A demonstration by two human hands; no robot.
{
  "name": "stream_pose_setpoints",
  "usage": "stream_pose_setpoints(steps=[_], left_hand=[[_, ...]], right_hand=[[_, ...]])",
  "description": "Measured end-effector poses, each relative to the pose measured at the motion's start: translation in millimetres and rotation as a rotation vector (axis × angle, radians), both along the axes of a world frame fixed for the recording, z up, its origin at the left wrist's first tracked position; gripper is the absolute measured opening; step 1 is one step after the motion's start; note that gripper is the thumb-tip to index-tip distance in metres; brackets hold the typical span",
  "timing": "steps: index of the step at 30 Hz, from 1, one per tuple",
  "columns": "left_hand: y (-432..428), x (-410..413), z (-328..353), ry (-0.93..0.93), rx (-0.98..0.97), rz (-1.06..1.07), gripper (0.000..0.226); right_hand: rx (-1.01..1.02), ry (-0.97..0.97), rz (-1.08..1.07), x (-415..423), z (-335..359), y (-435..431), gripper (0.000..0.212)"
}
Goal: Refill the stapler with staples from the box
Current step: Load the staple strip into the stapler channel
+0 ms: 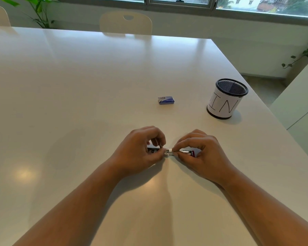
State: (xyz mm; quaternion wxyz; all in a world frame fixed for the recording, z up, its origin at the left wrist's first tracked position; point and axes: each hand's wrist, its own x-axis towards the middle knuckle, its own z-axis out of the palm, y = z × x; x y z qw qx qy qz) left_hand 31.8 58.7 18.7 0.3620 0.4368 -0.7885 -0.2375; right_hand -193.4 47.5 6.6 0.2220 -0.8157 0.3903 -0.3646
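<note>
Near the tabletop's [78,86] near edge, the left hand [140,153] pinches the opened stapler [186,152] steady while the right hand [201,150] pinches its metal magazine, probably seating staples. The staple box [166,100] lies closed toward the middle, left of the mesh pen cup [226,99].

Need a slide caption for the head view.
Both hands work the opened stapler on the table; staple box behind.
</note>
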Motion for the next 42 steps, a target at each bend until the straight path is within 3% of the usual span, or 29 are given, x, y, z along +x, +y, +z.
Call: stream_pose_setpoints(steps=[13,20,29,42], left_hand=[[0.8,-0.2,1.5,-0.002,0.006,-0.002,0.014],[0.1,-0.2,1.4,-0.01,0.011,0.0,0.014],[-0.6,0.4,0.7,-0.009,0.001,0.004,0.015],[-2.0,2.4,0.0,0.012,0.023,0.047,0.016]], right_hand=[[0.013,0.027,0.011,1.8,0.6,0.2,0.012],[0.005,0.034,0.001,1.7,0.3,0.3,0.025],[-0.028,0.066,0.002,3.6,0.1,1.8,0.013],[-0.061,0.204,-0.056,9.6,8.8,9.2,0.015]])
